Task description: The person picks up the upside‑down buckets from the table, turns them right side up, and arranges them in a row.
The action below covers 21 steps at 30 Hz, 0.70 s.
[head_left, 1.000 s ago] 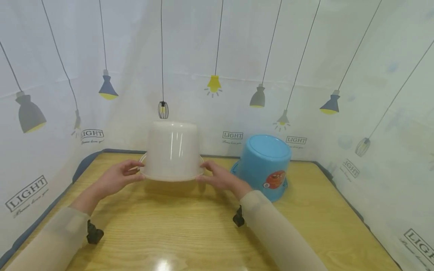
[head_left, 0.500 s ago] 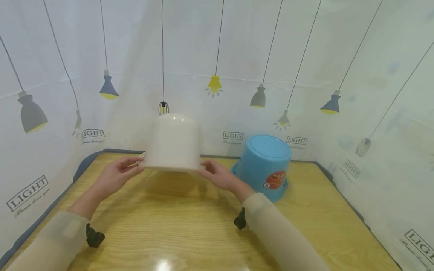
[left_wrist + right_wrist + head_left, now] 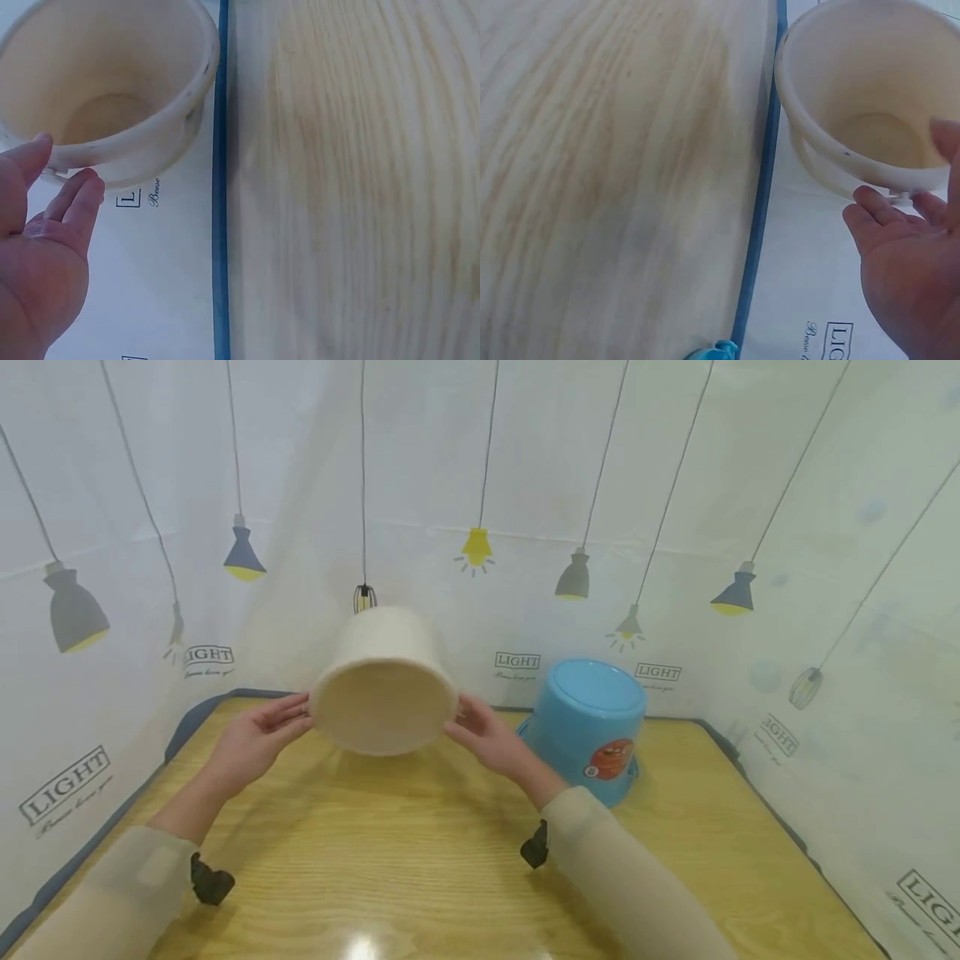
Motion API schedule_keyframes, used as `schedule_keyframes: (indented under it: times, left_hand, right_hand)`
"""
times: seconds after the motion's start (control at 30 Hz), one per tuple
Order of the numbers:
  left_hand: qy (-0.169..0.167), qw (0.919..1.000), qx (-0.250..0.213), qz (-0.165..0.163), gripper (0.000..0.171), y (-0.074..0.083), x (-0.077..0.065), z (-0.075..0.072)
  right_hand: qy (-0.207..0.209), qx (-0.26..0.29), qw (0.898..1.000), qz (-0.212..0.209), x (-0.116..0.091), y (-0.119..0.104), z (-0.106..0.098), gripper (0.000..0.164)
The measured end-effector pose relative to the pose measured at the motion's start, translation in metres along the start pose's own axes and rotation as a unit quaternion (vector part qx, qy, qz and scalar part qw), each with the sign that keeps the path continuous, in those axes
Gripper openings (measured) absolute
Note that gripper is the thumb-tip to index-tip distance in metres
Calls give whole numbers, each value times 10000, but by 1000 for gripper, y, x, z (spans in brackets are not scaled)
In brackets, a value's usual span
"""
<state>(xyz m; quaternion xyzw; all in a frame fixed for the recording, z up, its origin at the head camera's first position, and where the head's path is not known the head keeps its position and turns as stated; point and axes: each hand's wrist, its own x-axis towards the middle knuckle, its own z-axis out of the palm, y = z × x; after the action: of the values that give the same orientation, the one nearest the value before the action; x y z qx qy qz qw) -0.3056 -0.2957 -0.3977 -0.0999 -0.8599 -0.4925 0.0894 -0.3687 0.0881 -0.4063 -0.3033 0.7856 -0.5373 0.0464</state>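
A white bucket (image 3: 386,635) is held up off the table between both hands, tilted so that its mouth faces me and its inside shows. My left hand (image 3: 251,743) pinches the rim at the left, thumb on the near side, as the left wrist view also shows at the bucket's handle joint. On the opposite side my right hand (image 3: 491,742) grips the rim, with fingers behind and thumb in front. In the right wrist view, the fingertips (image 3: 877,210) lie by the handle's end. The bucket's base is hidden in the head view.
A blue bucket (image 3: 588,727) with a red label stands upside down on the wooden table (image 3: 360,860), right of my right hand. Behind the table hangs a white curtain (image 3: 420,468) printed with lamps. A dark blue edge runs round the tabletop.
The white bucket was upside down with its mouth downward. It has risen and tipped, its rim swinging up toward me. Both hands have kept hold of the rim; the blue bucket has stayed put.
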Motion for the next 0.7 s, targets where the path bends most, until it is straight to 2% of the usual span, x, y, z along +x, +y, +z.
schedule_keyframes:
  times: [0.1, 0.23, 0.43, 0.7]
  left_hand:
    - [-62, 9999, 6, 108, 64, 2, 1, -2]
    - [-185, 9995, 130, 205, 67, 9, 2, -5]
    - [-388, 9964, 585, 469, 72, 21, 1, -12]
    - [-442, 9925, 946, 633, 79, 28, 1, -16]
  right_hand:
    - [-140, -115, 9991, -384, 1, -2, -3, 71]
    - [-140, -408, 9974, -573, 2, -3, -7, 84]
    - [-65, -716, 9959, -547, 1, -4, -11, 98]
    - [11, -826, 9956, -435, 0, -6, -11, 101]
